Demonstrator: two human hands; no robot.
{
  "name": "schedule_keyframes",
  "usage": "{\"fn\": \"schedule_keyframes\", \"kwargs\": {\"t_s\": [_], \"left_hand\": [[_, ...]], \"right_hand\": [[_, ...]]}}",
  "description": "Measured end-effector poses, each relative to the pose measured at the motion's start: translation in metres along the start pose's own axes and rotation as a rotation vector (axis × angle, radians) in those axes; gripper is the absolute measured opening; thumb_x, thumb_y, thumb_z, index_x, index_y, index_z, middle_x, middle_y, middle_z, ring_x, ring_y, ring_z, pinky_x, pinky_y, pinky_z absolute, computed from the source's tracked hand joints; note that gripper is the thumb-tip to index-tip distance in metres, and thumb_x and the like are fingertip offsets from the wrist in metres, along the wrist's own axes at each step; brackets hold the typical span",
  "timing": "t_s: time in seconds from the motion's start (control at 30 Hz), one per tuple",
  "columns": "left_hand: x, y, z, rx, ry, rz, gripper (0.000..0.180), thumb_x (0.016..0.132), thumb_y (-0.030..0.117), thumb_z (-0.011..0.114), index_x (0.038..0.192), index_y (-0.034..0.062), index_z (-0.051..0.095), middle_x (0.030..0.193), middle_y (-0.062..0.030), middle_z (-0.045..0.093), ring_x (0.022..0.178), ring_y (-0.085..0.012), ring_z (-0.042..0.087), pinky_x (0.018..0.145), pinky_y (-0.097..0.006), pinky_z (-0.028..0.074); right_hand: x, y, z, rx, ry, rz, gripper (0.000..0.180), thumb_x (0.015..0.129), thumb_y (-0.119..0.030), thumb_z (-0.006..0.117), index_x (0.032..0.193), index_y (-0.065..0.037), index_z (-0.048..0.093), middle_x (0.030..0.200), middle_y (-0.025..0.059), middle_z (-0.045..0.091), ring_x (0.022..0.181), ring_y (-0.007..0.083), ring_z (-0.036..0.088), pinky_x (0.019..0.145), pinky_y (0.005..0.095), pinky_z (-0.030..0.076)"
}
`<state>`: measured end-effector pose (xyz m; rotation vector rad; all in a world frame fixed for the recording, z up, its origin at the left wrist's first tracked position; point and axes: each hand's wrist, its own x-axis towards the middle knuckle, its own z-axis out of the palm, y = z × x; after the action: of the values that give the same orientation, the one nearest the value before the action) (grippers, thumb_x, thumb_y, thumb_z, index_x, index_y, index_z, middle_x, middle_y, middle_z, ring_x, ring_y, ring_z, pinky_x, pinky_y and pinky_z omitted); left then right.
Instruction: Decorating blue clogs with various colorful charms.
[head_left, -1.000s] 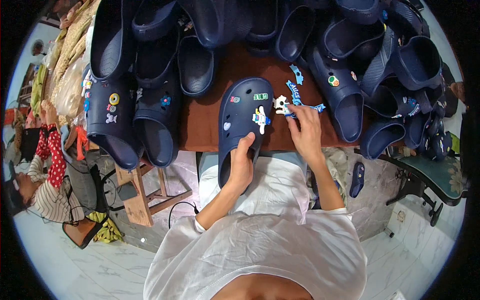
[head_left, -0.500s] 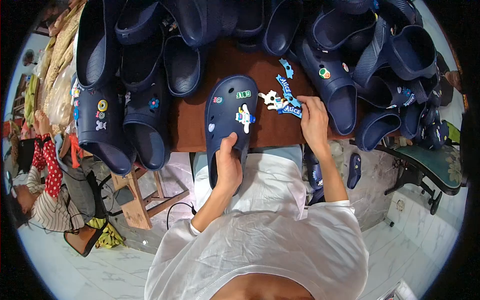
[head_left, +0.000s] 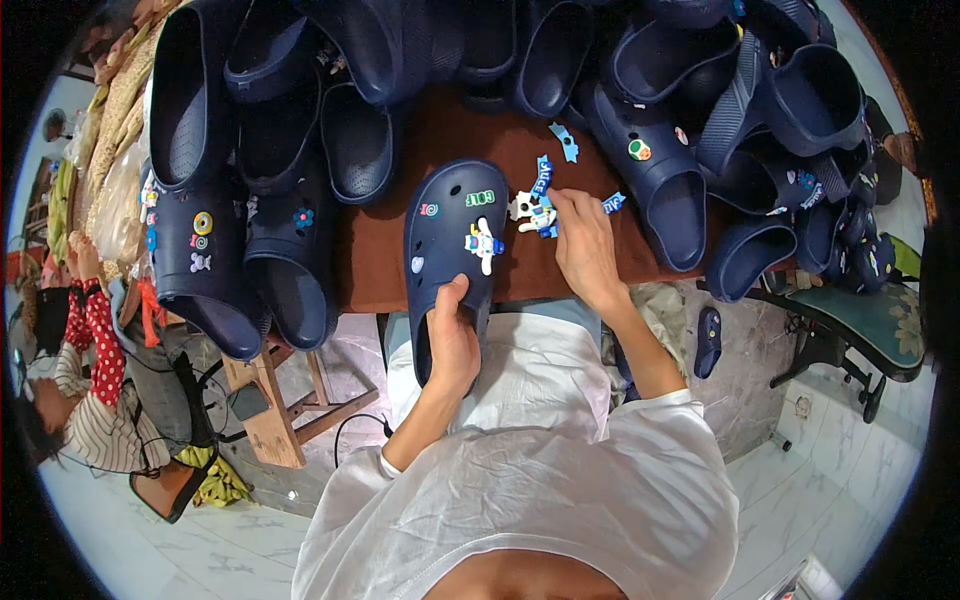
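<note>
Navy held clog (head_left: 442,255) points toe-forward, long axis leaning slightly right.

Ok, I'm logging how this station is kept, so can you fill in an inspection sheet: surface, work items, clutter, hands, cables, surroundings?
Surface: brown work surface, largely covered by footwear.
Work items: navy clog with several charms fitted; loose charms in blue and white to its right.
Clutter: other clogs, navy too, crowd the back and both sides, some overlapping.
Hands: left hand grips the navy clog; right hand is at the loose charms, any pinch hidden.
Cables: black cable curves beside a wooden stool, lower left.
Surroundings: another person in a striped top at far left.
</note>
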<state>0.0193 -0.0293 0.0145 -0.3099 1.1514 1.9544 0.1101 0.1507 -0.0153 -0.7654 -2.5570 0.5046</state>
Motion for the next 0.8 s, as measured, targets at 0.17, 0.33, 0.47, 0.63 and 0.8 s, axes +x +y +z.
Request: {"fn": "schedule_keyframes", "kwargs": {"t_s": [0.17, 0.33, 0.47, 0.63, 0.8], "left_hand": [[0.0, 0.003, -0.001, 0.002, -0.011, 0.003, 0.04, 0.087, 0.019, 0.054, 0.122, -0.0002, 0.051, 0.115, -0.0081, 0.06, 0.104, -0.0207, 0.057, 0.093, -0.034, 0.043], [0.001, 0.002, -0.003, 0.014, -0.002, 0.008, 0.038, 0.087, 0.019, 0.055, 0.121, 0.0, 0.052, 0.114, -0.0075, 0.06, 0.104, -0.0195, 0.057, 0.093, -0.033, 0.043], [0.0, 0.003, -0.001, 0.017, -0.006, 0.011, 0.038, 0.088, 0.02, 0.055, 0.12, 0.0001, 0.053, 0.113, -0.0068, 0.06, 0.104, -0.0192, 0.056, 0.094, -0.034, 0.042], [0.001, 0.002, -0.005, 0.024, -0.006, 0.0, 0.038, 0.087, 0.021, 0.056, 0.119, 0.0004, 0.054, 0.113, -0.0067, 0.06, 0.104, -0.0192, 0.056, 0.095, -0.034, 0.041], [0.0, 0.001, 0.0, -0.043, 0.038, 0.038, 0.025, 0.086, 0.02, 0.059, 0.102, 0.001, 0.06, 0.102, -0.0023, 0.06, 0.095, -0.0124, 0.053, 0.087, -0.028, 0.039]], "right_hand": [[-0.007, 0.015, -0.014, -0.156, 0.09, 0.076, 0.047, 0.076, 0.01, 0.047, 0.124, 0.006, 0.049, 0.125, 0.0222, 0.051, 0.118, 0.0395, 0.047, 0.101, 0.0449, 0.038], [-0.025, 0.03, -0.015, -0.217, 0.028, 0.116, 0.048, 0.076, 0.011, 0.046, 0.124, 0.009, 0.048, 0.125, 0.024, 0.05, 0.118, 0.0402, 0.046, 0.101, 0.0436, 0.039], [-0.026, 0.019, -0.019, -0.124, 0.0, 0.097, 0.043, 0.079, 0.009, 0.048, 0.121, 0.005, 0.053, 0.123, 0.0217, 0.051, 0.114, 0.0388, 0.048, 0.097, 0.0434, 0.041], [-0.018, 0.016, -0.02, 0.087, -0.008, 0.079, 0.032, 0.085, 0.003, 0.052, 0.116, 0.0, 0.059, 0.111, 0.0165, 0.057, 0.101, 0.0345, 0.053, 0.088, 0.0417, 0.043], [0.004, 0.019, -0.016, 0.062, 0.083, 0.047, 0.029, 0.085, 0.001, 0.053, 0.114, -0.001, 0.059, 0.107, 0.0161, 0.059, 0.098, 0.0343, 0.055, 0.087, 0.0417, 0.044]]}}
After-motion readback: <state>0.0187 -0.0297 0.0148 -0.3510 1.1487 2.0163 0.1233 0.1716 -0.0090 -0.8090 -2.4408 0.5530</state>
